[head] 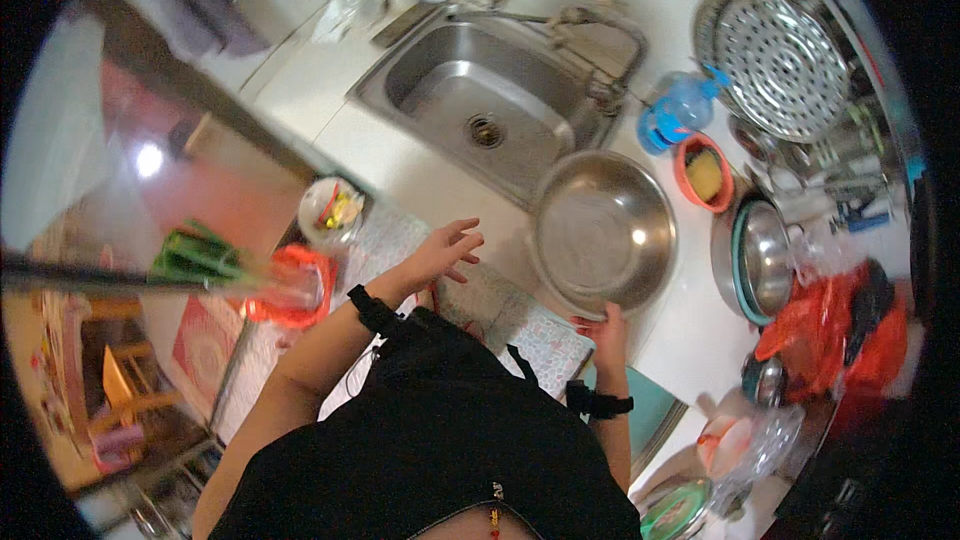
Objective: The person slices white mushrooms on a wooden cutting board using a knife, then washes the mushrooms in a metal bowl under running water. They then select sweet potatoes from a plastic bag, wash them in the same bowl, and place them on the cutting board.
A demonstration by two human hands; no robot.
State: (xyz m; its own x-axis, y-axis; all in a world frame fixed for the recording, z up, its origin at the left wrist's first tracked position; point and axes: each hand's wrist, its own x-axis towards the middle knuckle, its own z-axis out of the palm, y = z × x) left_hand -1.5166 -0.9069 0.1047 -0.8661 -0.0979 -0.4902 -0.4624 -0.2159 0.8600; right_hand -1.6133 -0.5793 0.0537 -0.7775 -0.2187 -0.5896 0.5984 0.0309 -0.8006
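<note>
A wide stainless steel basin (pixel 600 232) rests on the white counter, partly over the right corner of the metal sink (pixel 480 101). My right hand (pixel 606 334) is at the basin's near rim, its fingers against the edge; the thumb side is partly hidden by the rim. In front of the sink my left hand (pixel 446 251) hovers with fingers spread and nothing in it. The basin and the sink hold nothing visible besides the sink's drain (pixel 485 131). A dark band is on each wrist.
A curved faucet (pixel 637 45) stands behind the sink. Rightward are a blue bottle (pixel 667 120), an orange bowl with a sponge (pixel 701 176), nested basins (pixel 761 262), a perforated steel tray (pixel 784 64) and red plastic bags (pixel 817 337). Green vegetables (pixel 199 255) and a small plate (pixel 330 210) lie left.
</note>
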